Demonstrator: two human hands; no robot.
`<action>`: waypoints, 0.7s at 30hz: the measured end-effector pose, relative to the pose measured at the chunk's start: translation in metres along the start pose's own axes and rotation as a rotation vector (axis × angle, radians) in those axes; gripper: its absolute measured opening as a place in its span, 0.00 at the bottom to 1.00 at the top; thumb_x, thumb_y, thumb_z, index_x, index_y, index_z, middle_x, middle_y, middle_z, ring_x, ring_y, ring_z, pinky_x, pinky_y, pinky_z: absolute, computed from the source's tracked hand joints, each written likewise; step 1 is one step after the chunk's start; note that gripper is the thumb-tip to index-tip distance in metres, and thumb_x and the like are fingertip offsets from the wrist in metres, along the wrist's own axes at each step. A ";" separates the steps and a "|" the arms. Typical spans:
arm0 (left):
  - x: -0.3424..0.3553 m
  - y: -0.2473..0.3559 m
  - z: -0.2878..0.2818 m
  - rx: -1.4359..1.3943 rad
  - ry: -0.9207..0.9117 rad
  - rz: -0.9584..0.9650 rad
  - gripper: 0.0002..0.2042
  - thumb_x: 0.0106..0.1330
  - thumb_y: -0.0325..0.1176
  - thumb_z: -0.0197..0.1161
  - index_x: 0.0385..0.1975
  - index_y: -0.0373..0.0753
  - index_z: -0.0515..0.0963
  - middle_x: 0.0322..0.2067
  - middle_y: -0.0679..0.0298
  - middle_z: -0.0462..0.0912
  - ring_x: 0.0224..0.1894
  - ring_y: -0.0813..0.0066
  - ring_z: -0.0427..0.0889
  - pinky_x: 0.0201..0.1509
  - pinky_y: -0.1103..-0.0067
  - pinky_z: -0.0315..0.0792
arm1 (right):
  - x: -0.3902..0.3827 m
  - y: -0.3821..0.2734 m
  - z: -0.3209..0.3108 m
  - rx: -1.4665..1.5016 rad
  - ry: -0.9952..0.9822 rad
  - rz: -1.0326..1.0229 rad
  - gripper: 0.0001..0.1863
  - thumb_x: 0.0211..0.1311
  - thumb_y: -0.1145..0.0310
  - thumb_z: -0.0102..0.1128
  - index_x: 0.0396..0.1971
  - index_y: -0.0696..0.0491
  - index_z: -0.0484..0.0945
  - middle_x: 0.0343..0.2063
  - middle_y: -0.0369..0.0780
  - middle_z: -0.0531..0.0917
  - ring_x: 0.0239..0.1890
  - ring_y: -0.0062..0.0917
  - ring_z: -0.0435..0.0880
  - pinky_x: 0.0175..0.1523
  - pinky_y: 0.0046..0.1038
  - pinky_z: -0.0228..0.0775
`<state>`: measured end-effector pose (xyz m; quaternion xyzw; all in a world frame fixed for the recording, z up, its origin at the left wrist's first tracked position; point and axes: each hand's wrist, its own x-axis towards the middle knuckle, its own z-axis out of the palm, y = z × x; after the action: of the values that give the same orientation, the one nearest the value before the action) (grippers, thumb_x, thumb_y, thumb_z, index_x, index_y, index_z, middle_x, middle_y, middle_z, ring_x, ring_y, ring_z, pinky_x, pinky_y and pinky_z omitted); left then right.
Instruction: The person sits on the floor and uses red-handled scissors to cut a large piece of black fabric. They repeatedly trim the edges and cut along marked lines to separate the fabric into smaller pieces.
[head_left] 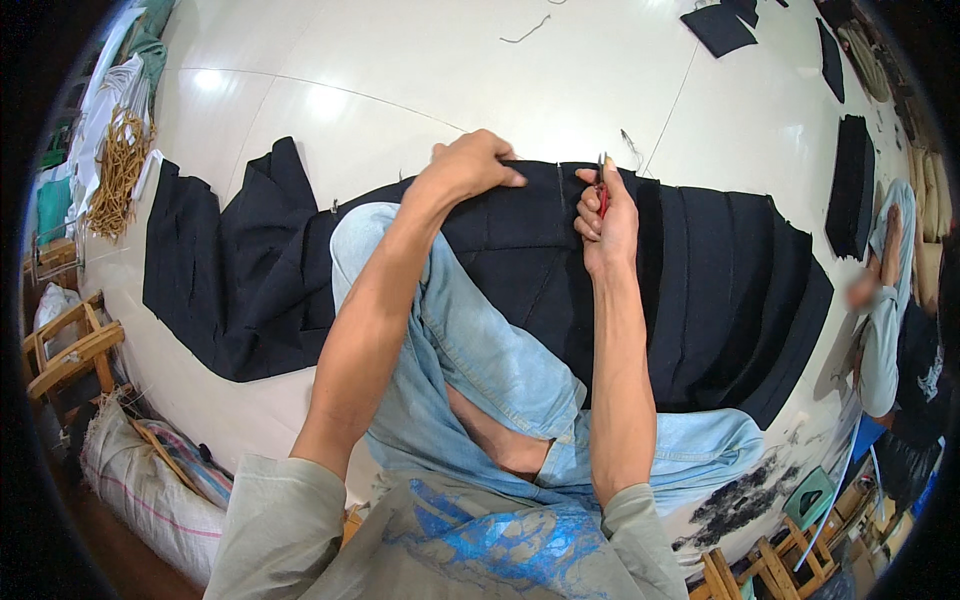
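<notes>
A long dark navy garment (720, 290) lies spread across the white floor and over my raised knee in light blue jeans (470, 340). My left hand (470, 165) presses down on the cloth's far edge, fingers curled over it. Just to its right, my right hand (607, 215) holds a small red-handled thread snipper (602, 185), its tip at the fabric's upper edge. A pale seam line runs down the cloth between the two hands.
Cut dark fabric pieces (852, 185) lie at the far right and top right. Another person (885, 300) sits at the right edge. Wooden stools (70, 345) and a white sack (140, 485) stand at left, with tan cords (118, 170) above them.
</notes>
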<state>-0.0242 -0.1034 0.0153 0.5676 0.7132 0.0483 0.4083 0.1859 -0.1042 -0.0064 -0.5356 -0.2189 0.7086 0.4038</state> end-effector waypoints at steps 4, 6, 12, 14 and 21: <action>-0.014 -0.021 -0.019 0.092 0.008 -0.090 0.15 0.55 0.42 0.75 0.37 0.39 0.87 0.33 0.57 0.89 0.39 0.62 0.86 0.50 0.65 0.75 | -0.005 0.007 0.011 -0.114 0.068 -0.187 0.22 0.77 0.52 0.52 0.36 0.58 0.80 0.16 0.28 0.68 0.15 0.09 0.59 0.18 0.16 0.50; -0.012 -0.034 -0.017 0.003 0.045 -0.081 0.14 0.55 0.40 0.75 0.37 0.38 0.88 0.33 0.55 0.88 0.38 0.62 0.85 0.50 0.67 0.75 | -0.004 0.018 0.012 -0.232 0.102 -0.320 0.21 0.76 0.54 0.54 0.34 0.58 0.80 0.16 0.28 0.70 0.16 0.10 0.62 0.20 0.18 0.54; 0.001 -0.050 -0.014 -0.197 0.094 0.020 0.12 0.56 0.35 0.75 0.36 0.35 0.88 0.33 0.55 0.89 0.38 0.64 0.85 0.48 0.69 0.76 | 0.010 0.037 0.019 -0.664 0.269 -0.789 0.19 0.74 0.59 0.58 0.32 0.63 0.80 0.15 0.39 0.75 0.19 0.19 0.70 0.26 0.29 0.66; 0.006 -0.037 -0.018 -0.268 0.100 0.031 0.11 0.57 0.34 0.74 0.36 0.35 0.88 0.33 0.55 0.89 0.38 0.65 0.84 0.49 0.70 0.76 | 0.021 0.034 0.015 -0.677 0.262 -0.862 0.20 0.74 0.59 0.58 0.32 0.63 0.80 0.14 0.41 0.76 0.18 0.21 0.72 0.25 0.30 0.65; 0.027 -0.007 -0.006 -0.321 0.105 0.061 0.14 0.61 0.42 0.72 0.41 0.40 0.88 0.38 0.57 0.89 0.44 0.63 0.85 0.54 0.70 0.75 | 0.056 -0.025 -0.051 -0.719 0.292 -0.690 0.22 0.75 0.54 0.56 0.34 0.60 0.84 0.18 0.34 0.76 0.18 0.19 0.68 0.26 0.27 0.62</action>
<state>-0.0339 -0.0804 0.0020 0.5129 0.6993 0.2037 0.4543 0.2361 -0.0508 -0.0374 -0.6304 -0.5537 0.3321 0.4310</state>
